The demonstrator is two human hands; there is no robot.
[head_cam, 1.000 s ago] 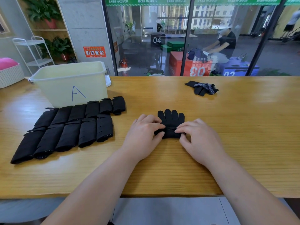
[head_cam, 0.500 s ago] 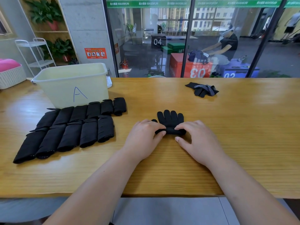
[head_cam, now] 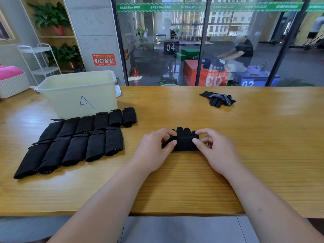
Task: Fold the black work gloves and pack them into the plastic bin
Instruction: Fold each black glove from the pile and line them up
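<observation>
Pinching the glove [head_cam: 184, 142] at both ends right now: my left hand [head_cam: 154, 146] has thumb and forefinger nipped on its left edge, and the right hand [head_cam: 215, 148] does the same on the right edge. It sits on the table [head_cam: 245, 137] about mid-way across. The near part is doubled over and the fingertips poke out on the far side.

Head view is all I've got. My guess on handling: thin knit, floppy, next to no weight, nothing fragile. It probably won't hold a crease by itself, so I'd take it by the folded edge at the two ends. Grabbing the middle would likely just bunch it. The wood looks smooth and varnished, so the cloth may slide if pushed.

To the left, folded gloves [head_cam: 75, 142] lie in two rows. They're soft black bundles, some showing small pale grip dots at the ends. Just behind them is the bin [head_cam: 78, 95], pale plastic with straight walls and a blue "A" on the front; I can't see inside. Far right, loose gloves [head_cam: 218, 99] sit in a crumpled heap with a dotted side showing.
</observation>
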